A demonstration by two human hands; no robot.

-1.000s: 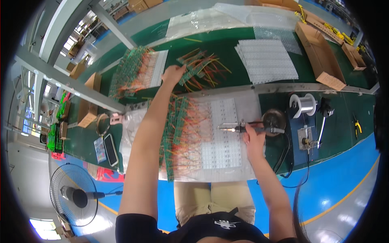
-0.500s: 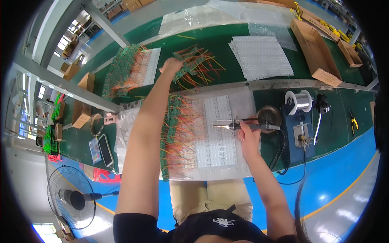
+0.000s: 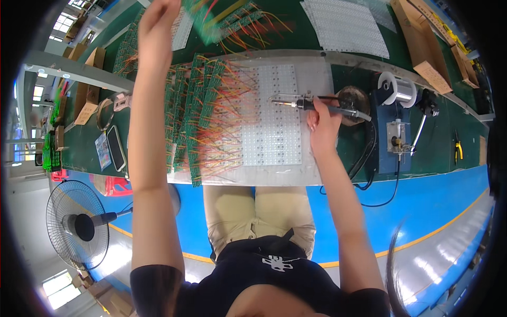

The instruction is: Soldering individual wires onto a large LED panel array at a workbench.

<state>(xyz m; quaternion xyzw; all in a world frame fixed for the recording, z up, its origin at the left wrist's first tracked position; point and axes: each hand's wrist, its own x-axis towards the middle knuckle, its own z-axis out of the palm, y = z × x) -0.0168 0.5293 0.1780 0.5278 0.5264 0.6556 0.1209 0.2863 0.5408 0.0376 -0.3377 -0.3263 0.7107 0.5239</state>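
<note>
My left hand [image 3: 157, 29], smeared by motion, is raised at the far left of the bench. Its fingers are closed at the end of a blurred green circuit board strip [image 3: 203, 24] with red and yellow wires. Beside it lies a small pile of wired circuit boards [image 3: 243, 20]. My right hand [image 3: 323, 127] grips a soldering iron [image 3: 303, 104], its tip pointing left above a white sheet of light boards [image 3: 277, 137]. A thin, dark, tweezers-like tool lies along the iron. Green strips with orange, red and yellow wires [image 3: 198, 116] overlap the sheet's left side.
Right of my right hand are a round dark pot [image 3: 353, 100], a solder wire spool [image 3: 398, 90] on a blue stand, and yellow-handled pliers [image 3: 458, 150]. White sheets [image 3: 348, 26] and a cardboard tray [image 3: 422, 47] stand behind. A phone [image 3: 116, 148] lies left; a fan [image 3: 79, 224] stands beyond.
My left hand has moved left, away from the small pile, with a green strip by its fingers. The whole view has tilted, shifting the bench upward. My right hand keeps hold of the soldering iron.
</note>
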